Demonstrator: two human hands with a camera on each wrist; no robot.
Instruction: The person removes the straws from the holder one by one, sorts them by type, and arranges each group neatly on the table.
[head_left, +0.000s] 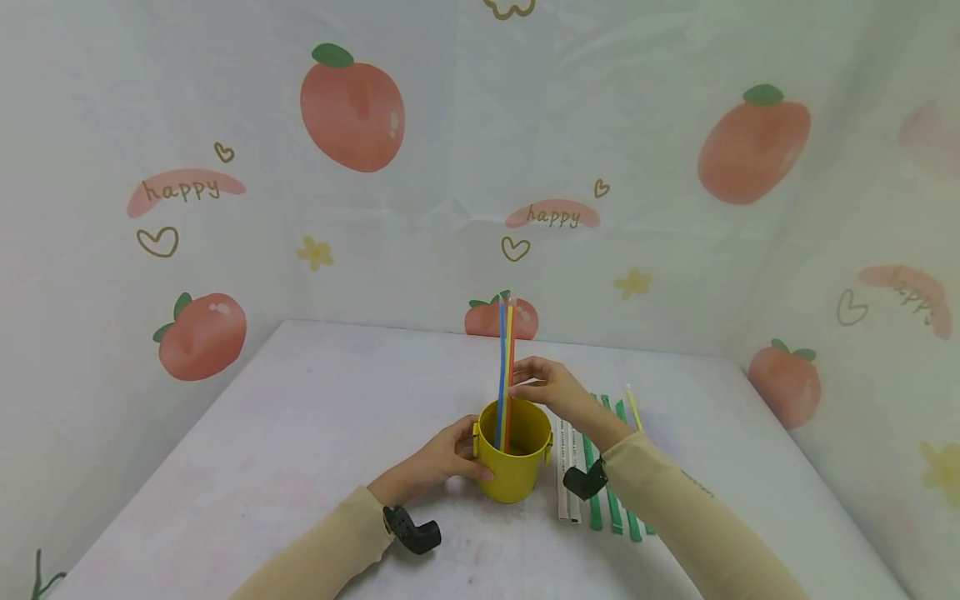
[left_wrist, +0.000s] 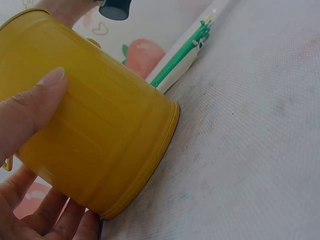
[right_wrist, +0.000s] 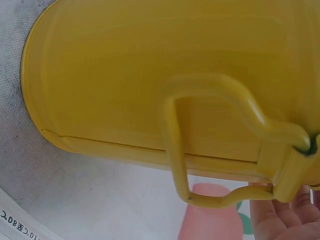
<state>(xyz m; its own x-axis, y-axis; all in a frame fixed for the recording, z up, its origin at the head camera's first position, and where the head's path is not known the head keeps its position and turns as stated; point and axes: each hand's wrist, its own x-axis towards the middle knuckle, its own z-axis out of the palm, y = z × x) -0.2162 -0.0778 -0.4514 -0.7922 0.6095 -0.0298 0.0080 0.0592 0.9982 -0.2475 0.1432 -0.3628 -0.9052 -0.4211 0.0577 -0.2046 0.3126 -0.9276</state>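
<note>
A yellow metal bucket [head_left: 510, 475] with small side handles stands on the white table. My left hand [head_left: 453, 450] holds it from the left; in the left wrist view the thumb [left_wrist: 35, 110] presses the near wall and the other fingers reach round the far side. Blue, yellow and orange straws [head_left: 502, 358] stand upright in the bucket, gathered close together, their tops well above its rim. My right hand [head_left: 551, 387] is above the bucket's right rim, its fingertips pinching the straws. In the right wrist view the bucket's wall and wire handle [right_wrist: 175, 145] fill most of the picture.
Right of the bucket lie several long, thin green packets [head_left: 611, 492], white printed packets [head_left: 567, 492] and a yellow straw [head_left: 633, 407], partly behind the right forearm. A white cloth backdrop [head_left: 420, 225] with printed fruit hangs behind the table.
</note>
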